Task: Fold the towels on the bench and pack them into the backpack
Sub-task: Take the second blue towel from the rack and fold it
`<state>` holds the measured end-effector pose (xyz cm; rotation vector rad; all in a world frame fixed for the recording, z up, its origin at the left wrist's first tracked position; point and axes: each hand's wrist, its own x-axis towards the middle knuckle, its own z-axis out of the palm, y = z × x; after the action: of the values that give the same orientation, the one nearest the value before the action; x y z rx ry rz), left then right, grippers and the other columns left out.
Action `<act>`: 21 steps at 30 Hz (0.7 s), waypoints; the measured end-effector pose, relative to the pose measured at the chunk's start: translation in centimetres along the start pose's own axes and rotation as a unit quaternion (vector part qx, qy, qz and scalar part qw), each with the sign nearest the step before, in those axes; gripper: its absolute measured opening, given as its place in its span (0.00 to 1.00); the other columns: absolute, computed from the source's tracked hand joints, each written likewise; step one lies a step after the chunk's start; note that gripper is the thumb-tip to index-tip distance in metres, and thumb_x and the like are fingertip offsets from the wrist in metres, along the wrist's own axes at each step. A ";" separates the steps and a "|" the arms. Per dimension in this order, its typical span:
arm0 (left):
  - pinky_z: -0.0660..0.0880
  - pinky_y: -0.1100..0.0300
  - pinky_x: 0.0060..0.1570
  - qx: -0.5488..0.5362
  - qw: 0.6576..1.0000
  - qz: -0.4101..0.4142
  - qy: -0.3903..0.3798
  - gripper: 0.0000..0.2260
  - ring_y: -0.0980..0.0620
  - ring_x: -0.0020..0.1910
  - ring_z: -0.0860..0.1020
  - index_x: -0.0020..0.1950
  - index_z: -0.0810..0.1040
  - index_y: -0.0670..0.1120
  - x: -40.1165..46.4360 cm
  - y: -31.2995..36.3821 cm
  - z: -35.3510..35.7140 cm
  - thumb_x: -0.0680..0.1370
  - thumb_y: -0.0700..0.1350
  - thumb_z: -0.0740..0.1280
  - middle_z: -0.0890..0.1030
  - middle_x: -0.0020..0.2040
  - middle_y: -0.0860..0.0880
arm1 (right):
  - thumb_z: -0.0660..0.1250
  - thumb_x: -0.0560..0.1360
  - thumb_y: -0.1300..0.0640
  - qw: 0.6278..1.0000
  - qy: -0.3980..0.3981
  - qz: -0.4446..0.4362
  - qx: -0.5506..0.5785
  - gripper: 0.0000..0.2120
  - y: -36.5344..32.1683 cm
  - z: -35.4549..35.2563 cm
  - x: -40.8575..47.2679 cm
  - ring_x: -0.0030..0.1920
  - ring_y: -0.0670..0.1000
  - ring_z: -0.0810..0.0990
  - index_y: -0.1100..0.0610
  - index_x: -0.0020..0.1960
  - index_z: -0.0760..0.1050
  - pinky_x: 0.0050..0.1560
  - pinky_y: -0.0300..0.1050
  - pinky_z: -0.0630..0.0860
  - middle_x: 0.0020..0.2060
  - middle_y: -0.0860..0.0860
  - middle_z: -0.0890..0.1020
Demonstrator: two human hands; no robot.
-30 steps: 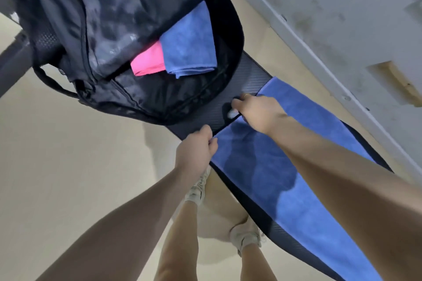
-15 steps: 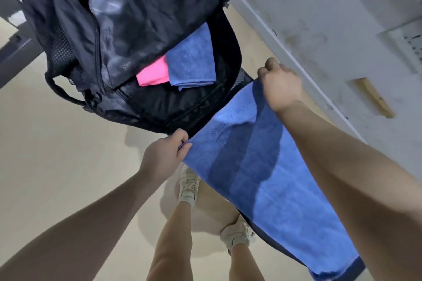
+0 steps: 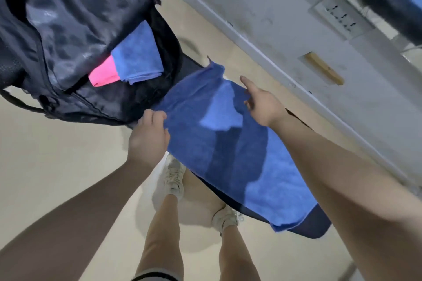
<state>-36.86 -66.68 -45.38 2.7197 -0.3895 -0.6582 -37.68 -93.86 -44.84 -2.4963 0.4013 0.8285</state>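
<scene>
A long blue towel lies along the dark bench, its far end lifted. My left hand pinches the towel's near-left corner. My right hand hovers over the towel's far-right part with the index finger stretched out, and whether it grips the cloth I cannot tell. The far corner of the towel sticks up free. The black backpack lies open at the bench's far end. Inside it sit a folded blue towel and a folded pink towel.
A grey wall base runs along the bench's right side, with a wall socket plate and a yellowish notch. Beige floor lies to the left. My legs and white shoes stand beside the bench.
Both hands lifted the towel's far end off the bench. My right hand then let go of its corner and opened, finger extended, while my left hand kept its corner.
</scene>
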 end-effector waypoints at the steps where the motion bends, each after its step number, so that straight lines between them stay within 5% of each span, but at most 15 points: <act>1: 0.71 0.49 0.39 -0.017 1.000 0.004 -0.026 0.10 0.38 0.44 0.76 0.56 0.72 0.38 -0.5 1.2 1.0 0.75 0.36 0.63 0.73 0.52 0.40 | 0.56 0.77 0.62 1.000 -0.008 0.007 -0.006 0.29 1.5 0.7 -1.3 0.59 0.61 0.74 0.50 0.75 0.52 0.57 0.53 0.72 0.61 0.60 0.76; 4: 0.69 0.54 0.41 -0.049 0.986 0.053 -0.151 0.09 0.44 0.45 0.75 0.57 0.69 0.43 -2.4 5.5 4.8 0.79 0.42 0.58 0.73 0.49 0.48 | 0.57 0.77 0.62 0.998 -0.047 0.046 -0.019 0.23 6.9 2.8 -5.6 0.62 0.60 0.73 0.55 0.72 0.61 0.59 0.48 0.70 0.65 0.59 0.73; 8: 0.72 0.53 0.44 -0.012 0.948 0.164 -0.271 0.08 0.45 0.46 0.75 0.54 0.72 0.44 -5.6 12.0 9.7 0.80 0.44 0.57 0.75 0.49 0.48 | 0.59 0.76 0.65 0.992 -0.026 0.126 0.019 0.16 15.0 4.7 -12.0 0.64 0.59 0.73 0.61 0.63 0.74 0.64 0.44 0.64 0.64 0.60 0.73; 14: 0.68 0.54 0.42 0.104 0.871 0.271 -0.395 0.11 0.47 0.47 0.74 0.53 0.72 0.44 -11.6 20.8 16.7 0.80 0.50 0.56 0.72 0.51 0.47 | 0.59 0.77 0.63 0.952 0.057 0.279 0.115 0.15 25.2 7.3 -18.7 0.62 0.60 0.72 0.62 0.63 0.73 0.62 0.43 0.66 0.66 0.60 0.66; 18: 0.67 0.57 0.39 0.212 0.850 0.298 -0.378 0.19 0.48 0.48 0.75 0.54 0.70 0.44 -14.6 23.3 21.9 0.74 0.58 0.64 0.72 0.49 0.48 | 0.60 0.77 0.61 0.916 0.099 0.325 0.214 0.11 29.2 10.8 -20.0 0.58 0.57 0.74 0.58 0.58 0.74 0.59 0.37 0.64 0.64 0.58 0.69; 21: 0.64 0.65 0.23 0.243 0.846 0.356 -0.314 0.22 0.51 0.24 0.73 0.33 0.74 0.46 -15.6 23.0 24.2 0.50 0.57 0.78 0.73 0.30 0.50 | 0.58 0.77 0.66 0.900 0.129 0.293 0.296 0.10 30.5 12.9 -19.5 0.51 0.54 0.76 0.55 0.51 0.75 0.50 0.29 0.69 0.61 0.60 0.73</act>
<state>-66.12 -88.27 -51.37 2.3567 -1.8247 -1.3203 -71.50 -110.40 -52.34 -1.9074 1.3270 0.4643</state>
